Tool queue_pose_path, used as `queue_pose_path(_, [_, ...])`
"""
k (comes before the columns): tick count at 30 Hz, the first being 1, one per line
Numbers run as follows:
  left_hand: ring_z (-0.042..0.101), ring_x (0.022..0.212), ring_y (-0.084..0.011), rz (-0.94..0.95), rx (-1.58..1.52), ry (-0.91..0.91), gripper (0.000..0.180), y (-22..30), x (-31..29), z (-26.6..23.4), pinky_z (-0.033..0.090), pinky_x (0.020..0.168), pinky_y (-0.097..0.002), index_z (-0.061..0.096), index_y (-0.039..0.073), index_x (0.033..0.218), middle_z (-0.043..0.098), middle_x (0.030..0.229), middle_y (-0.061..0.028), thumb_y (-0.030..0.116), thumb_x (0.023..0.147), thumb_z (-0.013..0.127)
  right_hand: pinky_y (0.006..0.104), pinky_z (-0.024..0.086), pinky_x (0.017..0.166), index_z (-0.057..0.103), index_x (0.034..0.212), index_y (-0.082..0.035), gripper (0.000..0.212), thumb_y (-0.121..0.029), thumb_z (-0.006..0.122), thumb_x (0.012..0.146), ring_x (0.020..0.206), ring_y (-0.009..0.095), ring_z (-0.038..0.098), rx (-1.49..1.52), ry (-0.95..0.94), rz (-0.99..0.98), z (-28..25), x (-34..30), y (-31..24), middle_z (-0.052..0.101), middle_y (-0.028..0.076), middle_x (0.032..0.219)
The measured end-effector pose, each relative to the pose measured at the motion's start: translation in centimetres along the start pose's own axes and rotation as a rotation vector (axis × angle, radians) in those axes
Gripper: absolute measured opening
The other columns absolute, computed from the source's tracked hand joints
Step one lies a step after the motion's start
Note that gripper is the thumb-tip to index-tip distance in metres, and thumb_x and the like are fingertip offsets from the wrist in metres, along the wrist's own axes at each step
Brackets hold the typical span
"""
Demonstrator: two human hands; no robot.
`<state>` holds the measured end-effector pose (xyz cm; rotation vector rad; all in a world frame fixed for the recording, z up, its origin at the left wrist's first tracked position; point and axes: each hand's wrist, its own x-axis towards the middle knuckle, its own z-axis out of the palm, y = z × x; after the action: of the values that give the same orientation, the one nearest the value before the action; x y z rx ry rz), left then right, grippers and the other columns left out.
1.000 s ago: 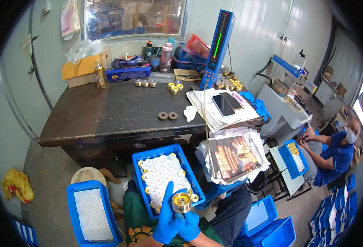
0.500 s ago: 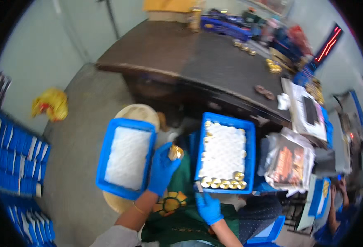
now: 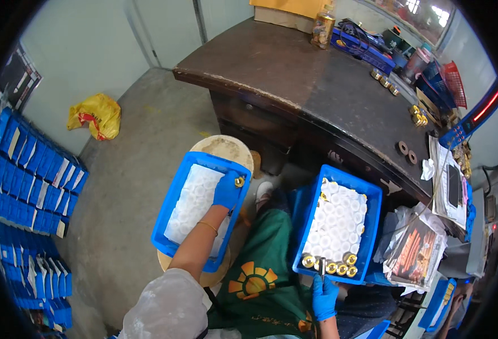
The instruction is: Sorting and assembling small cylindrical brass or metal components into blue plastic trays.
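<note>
My left hand [image 3: 226,191], in a blue glove, reaches into the left blue tray [image 3: 163,220]. Its fingertips are closed on a small gold-coloured ring-shaped metal part [image 3: 239,181] at the tray's far right corner. A white dimpled layer [image 3: 189,198] covers much of that tray. Also gloved in blue, my right hand [image 3: 323,298] grips a short silver metal tool [image 3: 322,265], whose exact kind I cannot make out. Its tip is over the near edge of the right blue tray [image 3: 376,226]. Several gold metal parts [image 3: 331,268] line that tray's near end, beside white round shapes [image 3: 334,223].
The left tray rests on a round stool [image 3: 232,146]. A dark desk [image 3: 294,85] stands ahead, bearing two brown rings [image 3: 407,152] and a bottle [image 3: 323,27]. Blue bins [image 3: 34,169] are stacked at left, near a yellow bag [image 3: 96,116]. Another person's arm [image 3: 455,302] shows at right.
My left hand has carried the gold part from between the trays into the left tray's far right corner. My right hand stays by the right tray's near edge. The view has shifted.
</note>
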<state>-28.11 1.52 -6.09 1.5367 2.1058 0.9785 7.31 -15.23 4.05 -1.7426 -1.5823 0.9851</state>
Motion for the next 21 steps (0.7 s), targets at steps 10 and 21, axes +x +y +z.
queue_pose_path(10, [0.057, 0.089, -0.0296, 0.010, -0.197, 0.023, 0.031, -2.1, 0.1, 0.6, 0.044, 0.078, -0.0350, 0.055, 0.007, 0.104, 0.059, 0.095, -0.0153, 0.006, 0.074, 0.059, 0.0315, 0.040, 0.047, 0.062, 0.086, -0.001, 0.022, -0.022, 0.056, 0.083, 0.046, 0.013, 0.049, -0.005, -0.007, 0.045, -1.1, -0.6, -1.1, 0.055, 0.015, 0.056])
queue_pose_path(21, [0.052, 0.099, -0.0285, 1.102, -0.003, -0.789, 0.031, 24.1, -10.6, 12.0, 0.042, 0.085, -0.0374, 0.057, 0.008, 0.105, 0.056, 0.106, -0.0119, 0.012, 0.075, 0.056, 0.0372, 0.038, 0.041, 0.057, 0.073, -0.005, 0.024, -0.027, 0.058, 0.082, 0.046, 0.034, 0.051, 0.103, 0.037, 0.027, -2.3, -1.9, -1.3, 0.050, 0.019, 0.054])
